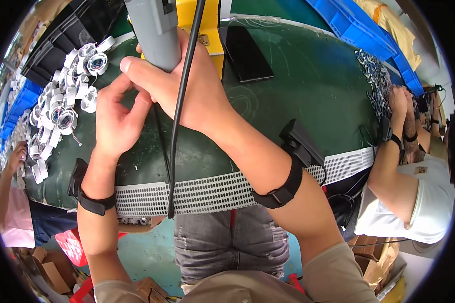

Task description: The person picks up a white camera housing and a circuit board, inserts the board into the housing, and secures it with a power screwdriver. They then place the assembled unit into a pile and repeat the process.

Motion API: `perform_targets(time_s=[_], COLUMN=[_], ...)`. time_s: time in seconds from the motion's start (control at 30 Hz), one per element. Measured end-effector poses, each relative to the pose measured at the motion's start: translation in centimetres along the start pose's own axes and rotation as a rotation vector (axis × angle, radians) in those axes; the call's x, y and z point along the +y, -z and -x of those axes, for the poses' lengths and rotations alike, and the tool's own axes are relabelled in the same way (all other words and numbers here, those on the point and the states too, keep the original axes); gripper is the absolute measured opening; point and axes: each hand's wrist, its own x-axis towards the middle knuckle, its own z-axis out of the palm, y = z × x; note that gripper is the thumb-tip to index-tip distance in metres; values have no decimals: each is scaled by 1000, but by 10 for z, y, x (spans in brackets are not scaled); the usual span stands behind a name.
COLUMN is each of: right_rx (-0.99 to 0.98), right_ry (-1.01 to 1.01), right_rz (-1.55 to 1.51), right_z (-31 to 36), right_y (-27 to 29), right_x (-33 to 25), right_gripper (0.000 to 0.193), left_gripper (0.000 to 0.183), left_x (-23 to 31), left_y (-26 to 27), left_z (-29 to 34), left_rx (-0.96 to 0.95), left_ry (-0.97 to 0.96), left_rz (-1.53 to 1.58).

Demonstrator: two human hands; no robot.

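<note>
**Grip of the right hand (199,88) on a grey cylindrical tool (154,35)**

Wrapped right fingers closely about the tool's lower end, thumb to its left, other fingers partly hidden behind. Ran long axis from this grip up the view, leaning slightly left; could not tell true tilt. Lay beyond and to the right of the left hand's (116,118) fingertips, so nearer the right hand, in contact with it. Held left thumb and forefinger nearly together, just below the right thumb; could not tell whether anything was pinched between these 2 tips. Passed 1 black cable (176,116) in front of the right hand. Showed white ring-shaped parts (65,119) left of the left fingers, a yellow stand (213,30) just beyond the right.
</note>
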Motion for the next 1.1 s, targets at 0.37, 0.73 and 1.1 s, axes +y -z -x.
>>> perform_targets(time_s=[0.37,0.73,1.1], right_rx=[15,1,-69], right_ry=[8,7,14], right_rz=[81,90,75], right_z=[1,1,1], right_y=[0,-1,1], right_x=[-6,-5,-6], right_gripper=[32,29,32], left_gripper=[13,16,15], left_x=[-12,11,5], left_y=[-3,-4,-3], left_z=[3,1,4], left_rx=[-217,-364,-329], left_ry=[167,-17,-25], left_rz=[-110,-132,-128])
